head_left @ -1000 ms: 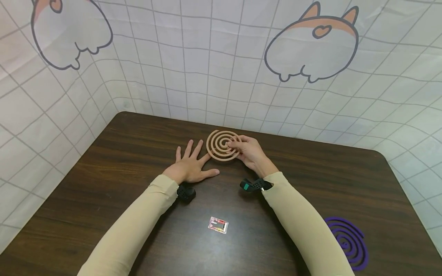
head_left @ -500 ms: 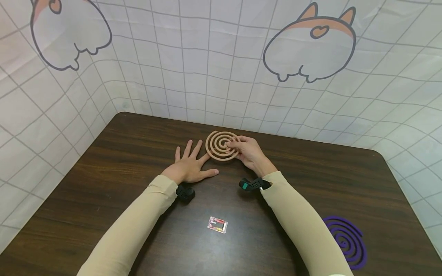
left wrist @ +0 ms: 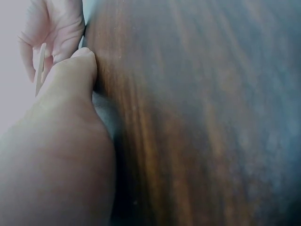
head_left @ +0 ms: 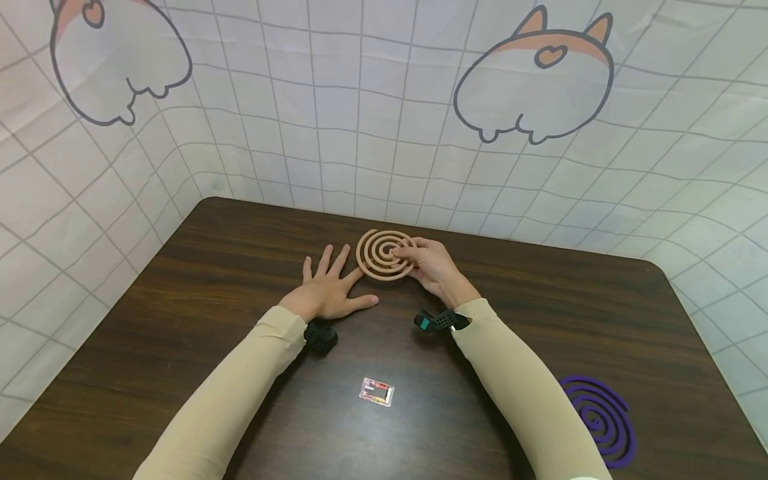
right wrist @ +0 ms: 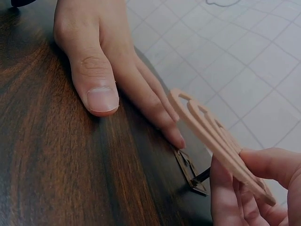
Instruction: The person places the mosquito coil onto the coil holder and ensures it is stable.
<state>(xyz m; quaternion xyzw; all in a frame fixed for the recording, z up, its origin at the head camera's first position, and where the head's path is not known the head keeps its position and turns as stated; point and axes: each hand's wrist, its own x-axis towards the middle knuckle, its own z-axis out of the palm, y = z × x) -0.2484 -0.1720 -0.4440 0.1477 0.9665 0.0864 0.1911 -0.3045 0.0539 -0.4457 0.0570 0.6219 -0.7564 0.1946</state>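
Observation:
A tan mosquito coil [head_left: 384,257] is pinched near its centre by my right hand [head_left: 438,270], thumb on top. In the right wrist view the coil [right wrist: 218,141] is tilted above a small dark metal stand [right wrist: 186,172] with a short upright prong, near the table edge. My left hand [head_left: 327,293] rests on the table with fingers spread; its index fingertip touches or nearly touches the stand's frame. The coil hides the stand in the head view. Only the left thumb side and part of the right hand [left wrist: 59,28] show in the left wrist view.
A purple mosquito coil [head_left: 627,433] lies on the dark wooden table [head_left: 180,320] at the right, partly behind the right sleeve. A small rectangular piece with red print [head_left: 377,392] lies between the forearms. A white gridded curtain [head_left: 336,120] hangs behind the table.
The head view has shifted slightly. Both hands and the tan mosquito coil otherwise stay almost the same.

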